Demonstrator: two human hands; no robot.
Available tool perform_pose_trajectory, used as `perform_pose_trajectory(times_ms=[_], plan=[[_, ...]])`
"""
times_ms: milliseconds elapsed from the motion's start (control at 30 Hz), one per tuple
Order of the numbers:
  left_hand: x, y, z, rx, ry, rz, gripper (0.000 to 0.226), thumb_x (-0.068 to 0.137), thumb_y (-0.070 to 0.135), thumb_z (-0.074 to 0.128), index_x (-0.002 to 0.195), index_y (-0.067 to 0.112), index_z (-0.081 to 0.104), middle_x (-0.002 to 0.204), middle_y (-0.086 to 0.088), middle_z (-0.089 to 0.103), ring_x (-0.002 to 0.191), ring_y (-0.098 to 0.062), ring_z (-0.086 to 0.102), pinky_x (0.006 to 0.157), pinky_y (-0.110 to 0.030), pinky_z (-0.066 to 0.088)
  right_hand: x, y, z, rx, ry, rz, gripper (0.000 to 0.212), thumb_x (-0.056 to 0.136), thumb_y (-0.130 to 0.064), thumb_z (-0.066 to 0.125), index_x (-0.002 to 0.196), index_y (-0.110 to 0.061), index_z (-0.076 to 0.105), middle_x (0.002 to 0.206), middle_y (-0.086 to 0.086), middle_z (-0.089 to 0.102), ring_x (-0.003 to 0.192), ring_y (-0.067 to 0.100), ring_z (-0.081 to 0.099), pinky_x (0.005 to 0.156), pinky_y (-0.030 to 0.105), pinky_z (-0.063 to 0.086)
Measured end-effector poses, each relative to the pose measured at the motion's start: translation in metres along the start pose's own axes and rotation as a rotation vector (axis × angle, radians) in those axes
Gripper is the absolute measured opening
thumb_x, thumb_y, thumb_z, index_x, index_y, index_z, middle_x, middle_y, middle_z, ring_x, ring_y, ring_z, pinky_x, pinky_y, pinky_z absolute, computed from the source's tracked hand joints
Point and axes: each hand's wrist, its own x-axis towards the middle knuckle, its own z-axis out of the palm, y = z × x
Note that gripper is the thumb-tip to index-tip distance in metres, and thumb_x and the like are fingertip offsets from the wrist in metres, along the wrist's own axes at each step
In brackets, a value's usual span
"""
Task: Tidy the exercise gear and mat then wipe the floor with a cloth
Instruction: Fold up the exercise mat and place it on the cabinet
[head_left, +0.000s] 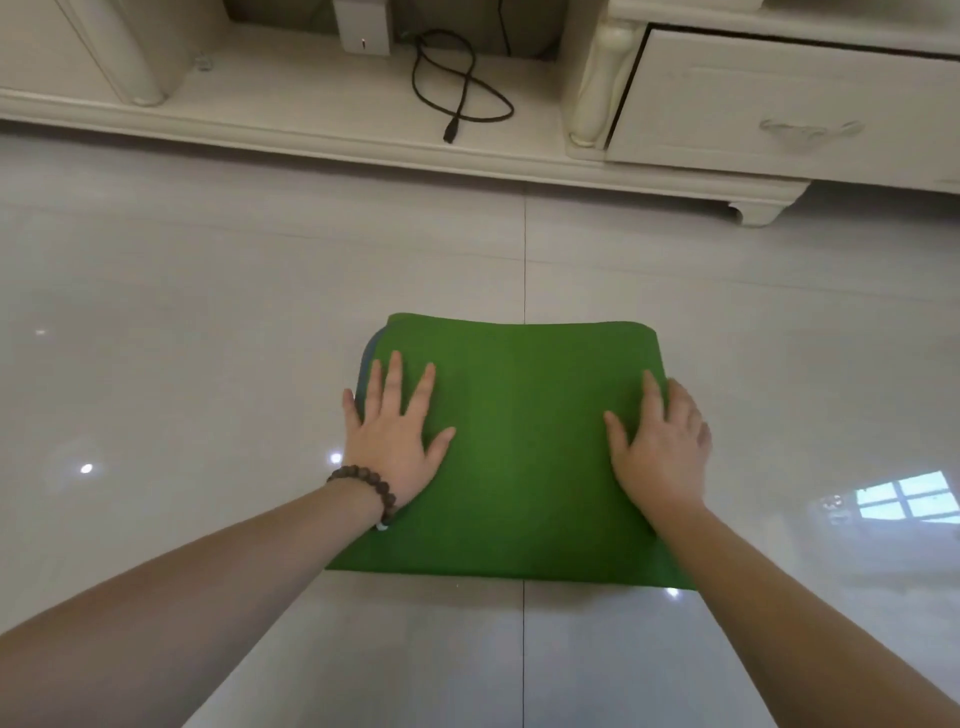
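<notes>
A green exercise mat lies folded into a thick rectangle on the glossy floor in the middle of the view. Its far edge shows rounded folded layers, with a grey underside peeking out at the far left corner. My left hand, with a brown bead bracelet on the wrist, presses flat on the mat's left part, fingers spread. My right hand rests flat along the mat's right edge, with the outer fingers over the side. No cloth or other exercise gear is in view.
A cream cabinet with a drawer runs along the far side. On its low shelf lie a black cable and a white box. Pale shiny floor tiles surround the mat.
</notes>
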Motion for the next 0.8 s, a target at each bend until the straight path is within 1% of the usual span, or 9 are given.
perform_pose_trajectory(times_ms=[67,100,200,300,367,500,633,700,800], plan=[[-0.006,0.006,0.008,0.084,-0.068,0.117,0.07,0.087,0.071,0.007,0.147,0.043,-0.016,0.156,-0.001,-0.025,0.143,-0.029,-0.023,0.113,-0.063,-0.006,-0.017,-0.031,0.006,-0.131,-0.06,-0.261,0.067,0.093,-0.061,0.025,0.151,-0.031,0.006,0.159,0.005,0.002,0.146,0.028,-0.006,0.113,0.056,-0.008],[-0.007,0.008,0.012,0.112,-0.092,0.142,0.07,0.083,0.073,-0.001,0.145,0.046,-0.017,0.156,0.001,-0.025,0.143,-0.029,-0.024,0.111,-0.065,-0.006,-0.027,-0.046,0.012,-0.174,-0.117,-0.381,0.067,0.092,-0.064,0.019,0.15,-0.036,0.0,0.159,0.001,-0.007,0.145,0.026,-0.014,0.111,0.058,-0.014],[-0.003,0.006,0.022,0.204,-0.15,0.149,0.071,0.078,0.075,-0.01,0.143,0.049,-0.021,0.157,0.002,-0.024,0.142,-0.03,-0.026,0.107,-0.07,-0.007,-0.051,-0.07,0.038,-0.268,-0.303,-0.572,0.062,0.092,-0.065,0.006,0.148,-0.04,-0.004,0.159,-0.001,-0.013,0.144,0.022,-0.02,0.109,0.064,-0.012],[0.001,0.005,0.026,0.23,-0.157,0.153,0.07,0.078,0.077,-0.008,0.14,0.05,-0.025,0.155,0.004,-0.027,0.141,-0.03,-0.028,0.104,-0.073,-0.008,-0.044,-0.064,0.047,-0.299,-0.336,-0.603,0.061,0.091,-0.066,0.001,0.147,-0.043,-0.006,0.159,-0.005,-0.013,0.144,0.02,-0.021,0.11,0.062,-0.011],[0.002,0.003,0.026,0.229,-0.158,0.158,0.069,0.079,0.079,-0.007,0.139,0.051,-0.026,0.155,0.004,-0.028,0.141,-0.03,-0.029,0.104,-0.074,-0.007,-0.023,-0.048,0.042,-0.319,-0.286,-0.537,0.059,0.09,-0.067,-0.001,0.145,-0.047,-0.009,0.157,-0.006,-0.015,0.143,0.021,-0.021,0.111,0.062,-0.011],[0.004,0.002,0.025,0.213,-0.192,0.161,0.07,0.078,0.082,-0.004,0.137,0.054,-0.027,0.154,0.005,-0.031,0.139,-0.03,-0.032,0.104,-0.074,-0.004,0.013,0.011,0.029,-0.255,-0.198,-0.131,0.057,0.091,-0.067,0.003,0.144,-0.05,-0.01,0.156,-0.011,-0.018,0.144,0.022,-0.019,0.114,0.059,-0.006],[0.014,-0.003,0.021,0.161,-0.245,0.042,0.083,0.064,0.093,0.003,0.133,0.059,-0.028,0.147,0.003,-0.042,0.136,-0.037,-0.036,0.104,-0.076,0.0,0.014,0.023,0.029,-0.088,-0.243,-0.098,0.06,0.09,-0.067,0.015,0.145,-0.052,-0.003,0.156,-0.016,-0.016,0.145,0.025,-0.013,0.117,0.049,0.016],[0.018,-0.013,0.017,0.03,-0.237,-0.083,0.092,0.057,0.096,0.012,0.133,0.061,-0.026,0.148,0.004,-0.041,0.14,-0.04,-0.026,0.108,-0.072,0.011,0.017,0.025,0.022,0.046,-0.26,-0.102,0.064,0.089,-0.066,0.028,0.145,-0.052,0.001,0.156,-0.019,-0.015,0.146,0.021,-0.01,0.116,0.046,0.022],[0.015,-0.027,0.016,-0.206,-0.188,-0.183,0.1,0.055,0.092,0.03,0.139,0.059,-0.014,0.155,0.001,-0.029,0.144,-0.038,0.007,0.114,-0.056,0.021,0.011,0.039,0.013,0.379,-0.294,0.048,0.077,0.086,-0.058,0.052,0.144,-0.053,0.002,0.159,-0.013,-0.002,0.143,0.021,0.019,0.111,0.043,0.03]])
